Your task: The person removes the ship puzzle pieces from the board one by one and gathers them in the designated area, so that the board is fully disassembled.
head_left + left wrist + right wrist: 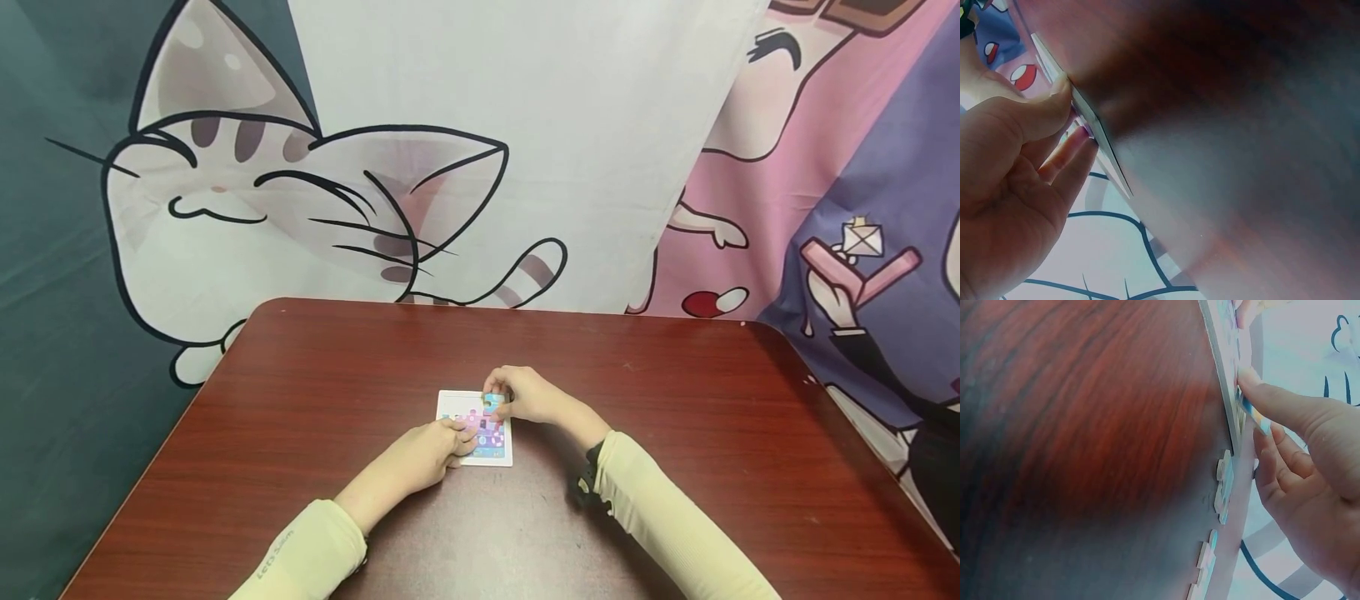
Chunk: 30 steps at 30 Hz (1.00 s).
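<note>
A small jigsaw puzzle in a white-bordered tray (475, 460) lies flat on the table, its lower part filled with pink, purple and blue pieces. My left hand (431, 454) rests over the tray's left side, fingers extended onto the picture; in the left wrist view the thumb (1060, 94) touches the tray's edge. At the upper right corner my right hand (528, 396) pinches a blue puzzle piece (493, 402) between thumb and fingers. The right wrist view shows this piece (1255, 414) tilted against the tray. Part of the picture is hidden under the left fingers.
Beside the tray, loose puzzle pieces (1224, 487) lie on the tabletop in the right wrist view. The reddish-brown wooden table (300, 358) has rounded far corners. Behind it hangs a cloth (585, 167) printed with cartoon figures.
</note>
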Available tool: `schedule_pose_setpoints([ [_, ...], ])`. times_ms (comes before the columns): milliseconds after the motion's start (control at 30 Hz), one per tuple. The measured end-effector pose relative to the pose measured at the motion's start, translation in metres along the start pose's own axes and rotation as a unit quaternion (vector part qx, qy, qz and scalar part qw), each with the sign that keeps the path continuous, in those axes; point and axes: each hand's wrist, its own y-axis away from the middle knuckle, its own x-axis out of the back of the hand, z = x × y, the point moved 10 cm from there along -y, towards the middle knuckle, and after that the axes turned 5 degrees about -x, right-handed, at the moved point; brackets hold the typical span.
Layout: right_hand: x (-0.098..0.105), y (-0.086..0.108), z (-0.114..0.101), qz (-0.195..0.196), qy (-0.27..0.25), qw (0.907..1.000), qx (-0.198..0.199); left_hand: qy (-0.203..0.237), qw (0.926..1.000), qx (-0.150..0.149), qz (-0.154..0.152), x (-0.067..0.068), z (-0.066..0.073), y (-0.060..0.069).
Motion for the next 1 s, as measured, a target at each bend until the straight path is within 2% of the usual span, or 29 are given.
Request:
schedule_pose_setpoints([
  [133,0.000,0.002,0.001,0.002,-0.002,1.0000,-0.001,0.006,1.0000,0.005,0.001,0.000,-0.001,0.000],
  [333,-0.004,0.005,0.002,-0.026,-0.052,0.9983,-0.003,0.015,0.9998,0.000,0.012,0.005,0.001,0.002],
  [433,-0.005,0.006,0.001,-0.032,-0.054,0.9981,0.001,0.022,0.9996,-0.001,0.016,0.008,0.003,0.003],
  [600,-0.004,0.007,0.001,-0.027,-0.034,0.9990,0.008,0.031,0.9994,0.003,0.014,0.010,0.004,0.004],
  [800,-0.002,0.009,0.002,-0.013,-0.034,0.9993,0.009,0.040,0.9991,0.011,0.012,0.010,0.002,0.004],
  [1000,0.009,0.015,0.008,-0.001,-0.068,0.9976,-0.009,0.035,0.9993,0.006,0.012,0.007,0.000,0.002],
])
